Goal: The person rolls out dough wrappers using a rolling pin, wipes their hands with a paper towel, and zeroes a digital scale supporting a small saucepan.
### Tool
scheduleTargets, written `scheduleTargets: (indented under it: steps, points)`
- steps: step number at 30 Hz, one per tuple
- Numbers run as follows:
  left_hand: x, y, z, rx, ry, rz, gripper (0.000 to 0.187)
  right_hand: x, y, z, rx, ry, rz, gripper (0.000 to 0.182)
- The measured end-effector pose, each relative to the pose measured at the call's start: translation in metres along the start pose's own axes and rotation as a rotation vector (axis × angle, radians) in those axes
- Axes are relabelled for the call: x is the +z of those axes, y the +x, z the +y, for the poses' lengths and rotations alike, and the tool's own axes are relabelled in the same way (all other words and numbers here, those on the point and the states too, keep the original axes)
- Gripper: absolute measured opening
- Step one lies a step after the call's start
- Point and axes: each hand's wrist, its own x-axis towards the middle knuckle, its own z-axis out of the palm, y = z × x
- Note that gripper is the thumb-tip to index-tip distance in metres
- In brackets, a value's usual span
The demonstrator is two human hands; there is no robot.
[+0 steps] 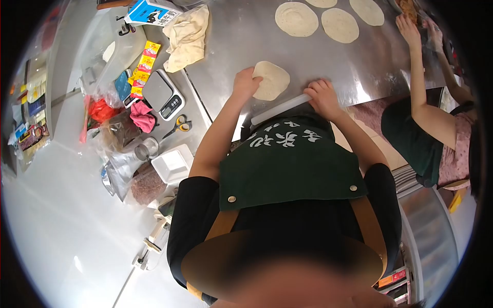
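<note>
Steel worktable, seen from the head camera looking down over a green apron. Left hand rests with fingers curled on the near-left edge of a dough round — touching it, pinning or turning it, not lifting. Right hand is closed over the right end of a pale rolling pin, palm down, fingers wrapped. The pin lies on the table just on the near side of the dough, between it and the apron, its long axis running from lower left up toward the right hand, roughly across the body; its left end sits free, no hand on it. So the dough lies just beyond the pin, slightly left of centre, nearer to the left hand than the right. Whether pin and dough edge touch cannot be told. Further off on the table, three finished flat rounds lie apart from one another, with a fourth partly cut off at the top edge. To the left: a crumpled cream cloth, a digital scale, yellow-handled scissors, a white tray. At the right side a second person's arm reaches to the far corner of the table — separate work.
</note>
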Motion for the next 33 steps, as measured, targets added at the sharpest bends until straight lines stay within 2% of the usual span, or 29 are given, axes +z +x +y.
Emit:
scheduleTargets:
  steps: [1,4,7,10,13,16,19,22,25,28,31,33]
  points:
    - [0.005,0.004,-0.011,-0.054,0.088,-0.003,0.024,-0.003,0.006,-0.001,-0.014,-0.008,0.007,0.034]
    - [0.013,0.01,-0.035,-0.025,0.003,0.032,0.025,0.002,0.034,0.003,-0.07,-0.052,-0.014,0.034]
    - [0.014,0.018,-0.048,-0.094,-0.242,-0.004,0.024,0.001,0.063,0.004,-0.16,-0.018,-0.032,0.031]
    - [0.008,0.013,-0.041,-0.178,-0.606,-0.062,0.023,0.003,0.085,-0.003,-0.071,-0.044,-0.089,0.035]
    - [0.007,0.01,-0.034,-0.203,-0.773,-0.083,0.021,0.035,0.097,-0.002,0.044,-0.192,0.201,0.041]
    - [0.012,0.012,-0.042,-0.197,-0.94,-0.105,0.021,0.041,0.077,-0.014,0.134,-0.209,0.195,0.045]
    - [0.012,0.02,-0.041,-0.228,-0.954,-0.092,0.022,0.04,0.063,-0.012,0.118,-0.224,0.126,0.048]
    - [0.005,0.03,-0.028,-0.218,-0.98,-0.117,0.022,0.044,0.124,-0.006,0.142,-0.284,0.147,0.053]
    - [-0.012,0.039,-0.018,-0.148,-0.688,-0.232,0.023,0.041,0.145,-0.008,0.054,-0.298,0.194,0.055]
    - [-0.013,0.049,-0.021,0.016,-0.328,-0.265,0.026,0.044,0.103,-0.007,0.077,-0.244,0.106,0.057]
    - [-0.011,0.046,-0.01,0.117,0.058,-0.214,0.027,0.034,0.059,-0.006,0.028,-0.094,0.112,0.051]
    - [-0.012,0.028,0.014,0.073,0.195,-0.153,0.029,0.031,0.038,0.004,-0.056,-0.086,0.081,0.045]
